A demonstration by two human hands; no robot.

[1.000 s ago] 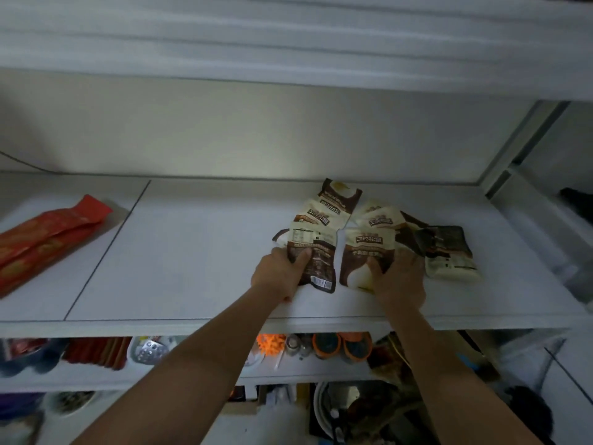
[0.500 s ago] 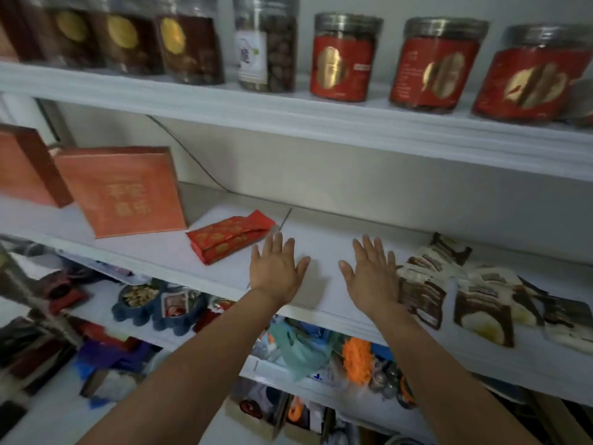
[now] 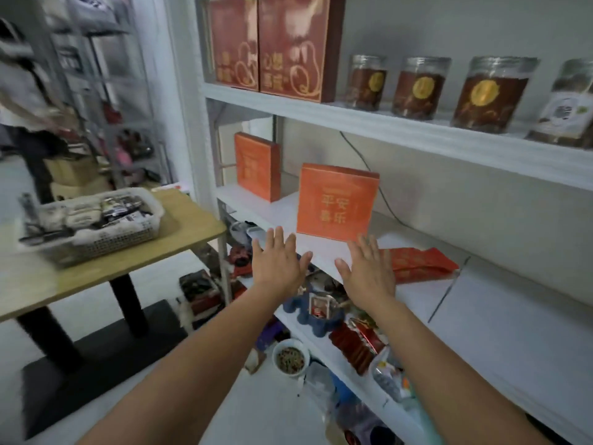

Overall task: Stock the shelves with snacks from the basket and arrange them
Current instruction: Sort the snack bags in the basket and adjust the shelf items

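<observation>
A white mesh basket (image 3: 115,240) full of snack packets (image 3: 118,210) stands on a wooden table (image 3: 154,261) at the left. The white middle shelf (image 3: 500,319) runs along the right. My left hand (image 3: 277,263) and my right hand (image 3: 367,273) are both stretched out flat with straight fingers and hold nothing. They hover in front of the shelf's front edge, to the right of the table. The brown snack packets seen before on the shelf are out of view.
An orange box (image 3: 335,202) and a second one (image 3: 255,170) stand on the middle shelf, with a red packet (image 3: 420,264) lying beside them. Jars (image 3: 489,91) and tall red boxes (image 3: 290,43) fill the top shelf. A person (image 3: 22,101) stands at far left.
My view has swung left from the brown packets toward the table and basket. Both hands let go of the packets and moved left with it, fingers straight.
</observation>
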